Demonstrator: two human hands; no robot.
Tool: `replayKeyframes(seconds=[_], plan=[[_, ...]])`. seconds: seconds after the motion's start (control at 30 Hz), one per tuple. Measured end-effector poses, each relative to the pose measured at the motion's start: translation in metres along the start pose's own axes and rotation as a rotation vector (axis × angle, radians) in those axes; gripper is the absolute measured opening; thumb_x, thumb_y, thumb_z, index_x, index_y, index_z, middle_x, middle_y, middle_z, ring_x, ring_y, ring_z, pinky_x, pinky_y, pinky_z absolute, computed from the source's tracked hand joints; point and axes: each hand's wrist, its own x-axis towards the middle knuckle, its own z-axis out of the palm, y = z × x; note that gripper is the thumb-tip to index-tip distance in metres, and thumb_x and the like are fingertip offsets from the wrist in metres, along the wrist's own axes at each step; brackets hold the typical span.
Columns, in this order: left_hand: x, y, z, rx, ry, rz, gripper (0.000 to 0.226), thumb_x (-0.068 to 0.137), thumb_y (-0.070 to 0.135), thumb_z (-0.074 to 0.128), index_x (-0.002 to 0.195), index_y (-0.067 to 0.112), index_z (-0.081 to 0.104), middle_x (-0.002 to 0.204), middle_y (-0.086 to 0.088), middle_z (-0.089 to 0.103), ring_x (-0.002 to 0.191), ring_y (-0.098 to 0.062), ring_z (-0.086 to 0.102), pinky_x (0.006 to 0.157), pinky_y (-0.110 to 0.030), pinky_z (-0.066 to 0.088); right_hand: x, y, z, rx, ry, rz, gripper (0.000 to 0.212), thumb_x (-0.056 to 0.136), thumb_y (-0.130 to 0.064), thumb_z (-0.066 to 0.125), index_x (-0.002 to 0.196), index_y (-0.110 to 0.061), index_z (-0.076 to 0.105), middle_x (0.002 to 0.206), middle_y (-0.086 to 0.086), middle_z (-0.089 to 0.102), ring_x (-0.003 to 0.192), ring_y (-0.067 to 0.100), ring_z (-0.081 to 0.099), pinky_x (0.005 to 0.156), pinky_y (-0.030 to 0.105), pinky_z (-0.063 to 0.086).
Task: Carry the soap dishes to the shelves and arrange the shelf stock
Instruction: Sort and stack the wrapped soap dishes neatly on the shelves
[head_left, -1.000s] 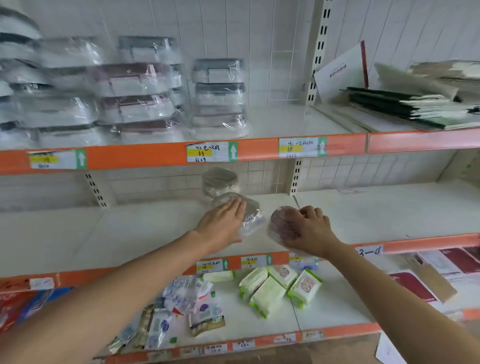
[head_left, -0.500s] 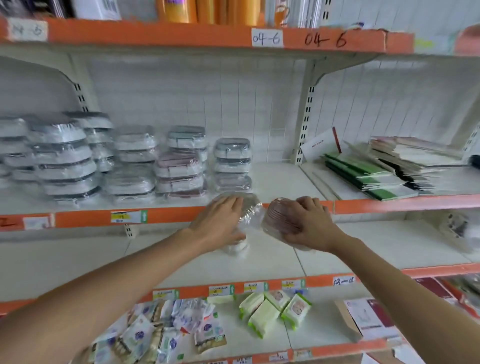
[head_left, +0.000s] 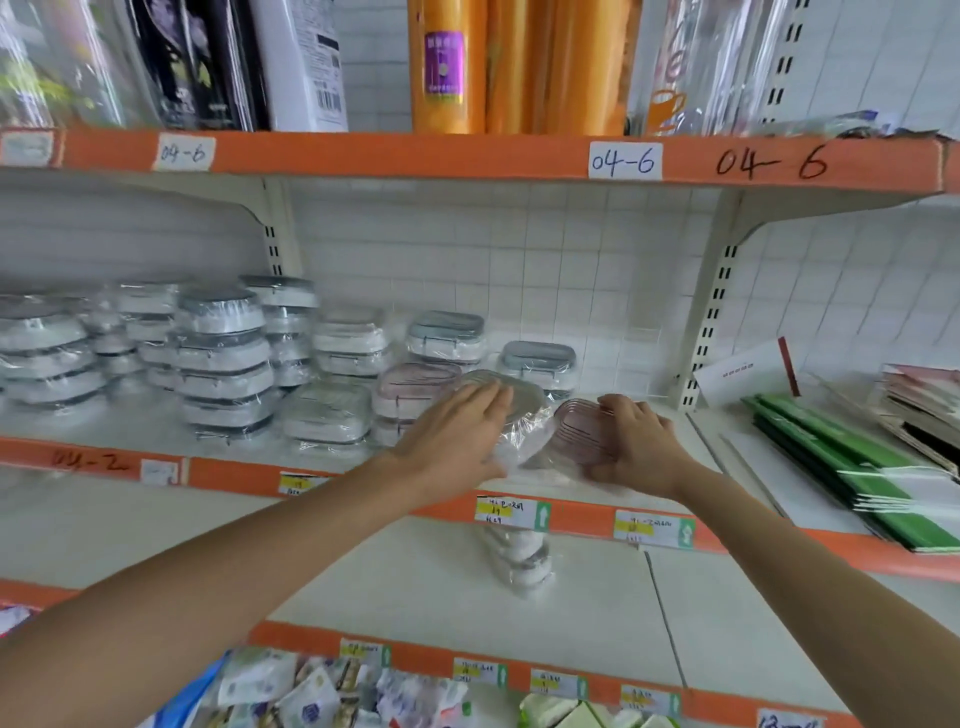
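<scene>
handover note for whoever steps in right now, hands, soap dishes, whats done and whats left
Left hand: fingers laid over a wrapped grey soap dish, held at the stocked shelf's front edge.
Right hand: grips a wrapped pink soap dish beside it.
Done: both dishes carried up to the shelf with the soap dish stacks.
Left: set both down in the gap right of the stacks; a few wrapped dishes sit on the shelf below and need moving up.
</scene>
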Motion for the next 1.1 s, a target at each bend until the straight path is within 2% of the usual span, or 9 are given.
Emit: replayKeyframes(seconds=[0.1, 0.23, 0.3, 0.37, 0.57, 0.8, 0.9, 0.97, 1.1], plan=[[0.006, -0.018, -0.014, 0.032, 0.035, -0.085, 0.087, 0.094, 0.043, 0.053, 0.153, 0.005, 0.001, 0.161, -0.009, 0.006, 0.148, -0.019, 0.005, 0.118, -0.028, 0.003, 0.029, -0.01, -0.007, 0.007, 0.001, -0.08, 0.078, 0.074, -0.051, 0.07, 0.135, -0.014, 0.036, 0.137, 0.004, 0.043, 0.124, 0.023, 0.035, 0.1, 0.036, 0.026], [-0.001, -0.048, -0.029, 0.107, 0.004, -0.218, 0.089, 0.094, 0.046, 0.053, 0.152, 0.005, 0.0, 0.161, -0.01, 0.006, 0.148, -0.022, 0.008, 0.118, -0.029, 0.003, 0.064, -0.04, -0.016, 0.062, 0.002, -0.179, 0.091, 0.057, -0.06, 0.052, 0.134, -0.015, 0.039, 0.135, 0.005, 0.04, 0.124, 0.023, 0.034, 0.1, 0.036, 0.026], [-0.011, -0.065, -0.033, 0.133, -0.022, -0.297, 0.088, 0.094, 0.044, 0.054, 0.152, 0.005, 0.0, 0.161, -0.01, 0.006, 0.148, -0.022, 0.008, 0.119, -0.031, 0.004, 0.082, -0.06, -0.019, 0.104, 0.015, -0.239, 0.09, 0.06, -0.061, 0.061, 0.135, -0.014, 0.04, 0.134, 0.006, 0.037, 0.126, 0.023, 0.035, 0.104, 0.035, 0.024], [-0.025, -0.083, -0.036, 0.154, -0.069, -0.373, 0.088, 0.094, 0.045, 0.054, 0.153, 0.005, 0.002, 0.161, -0.011, 0.008, 0.148, -0.022, 0.009, 0.12, -0.031, 0.005, 0.1, -0.083, -0.017, 0.13, 0.011, -0.291, 0.077, 0.074, -0.046, 0.071, 0.136, -0.013, 0.04, 0.133, 0.007, 0.035, 0.126, 0.024, 0.036, 0.107, 0.035, 0.025], [-0.055, -0.127, -0.042, 0.186, -0.135, -0.509, 0.086, 0.093, 0.041, 0.055, 0.153, 0.005, 0.004, 0.16, -0.01, 0.013, 0.147, -0.023, 0.012, 0.12, -0.031, 0.011, 0.145, -0.142, 0.004, 0.131, -0.057, -0.427, 0.065, 0.078, -0.039, 0.072, 0.132, -0.015, 0.044, 0.13, 0.008, 0.04, 0.125, 0.026, 0.039, 0.105, 0.035, 0.03], [-0.053, -0.147, -0.045, 0.188, -0.1, -0.486, 0.089, 0.092, 0.042, 0.058, 0.152, 0.004, 0.004, 0.16, -0.011, 0.012, 0.146, -0.024, 0.013, 0.12, -0.032, 0.013, 0.173, -0.156, 0.033, -0.06, -0.166, -0.416, 0.064, 0.086, -0.051, 0.056, 0.14, -0.025, 0.037, 0.146, 0.002, 0.039, 0.136, 0.022, 0.031, 0.113, 0.042, 0.02], [-0.044, -0.141, -0.045, 0.164, -0.066, -0.433, 0.089, 0.092, 0.04, 0.058, 0.153, 0.005, 0.003, 0.16, -0.01, 0.012, 0.146, -0.024, 0.013, 0.12, -0.03, 0.011, 0.175, -0.152, 0.029, -0.084, -0.171, -0.44, 0.074, 0.086, -0.058, 0.054, 0.148, -0.026, 0.028, 0.156, 0.002, 0.022, 0.144, 0.02, 0.019, 0.118, 0.044, 0.009], [-0.033, -0.134, -0.045, 0.174, -0.051, -0.387, 0.089, 0.093, 0.041, 0.058, 0.152, 0.004, 0.002, 0.16, -0.011, 0.01, 0.146, -0.025, 0.012, 0.12, -0.031, 0.01, 0.173, -0.149, 0.02, -0.021, -0.118, -0.443, 0.075, 0.087, -0.055, 0.055, 0.149, -0.025, 0.025, 0.158, -0.001, 0.017, 0.145, 0.018, 0.014, 0.118, 0.04, 0.005], [-0.002, -0.112, -0.045, 0.184, 0.008, -0.28, 0.089, 0.093, 0.042, 0.057, 0.152, 0.004, 0.003, 0.16, -0.014, 0.011, 0.146, -0.026, 0.013, 0.121, -0.033, 0.012, 0.169, -0.118, -0.001, 0.047, 0.0, -0.386, 0.058, 0.094, -0.04, 0.052, 0.146, -0.021, 0.034, 0.155, -0.002, 0.026, 0.143, 0.017, 0.02, 0.118, 0.036, 0.01]])
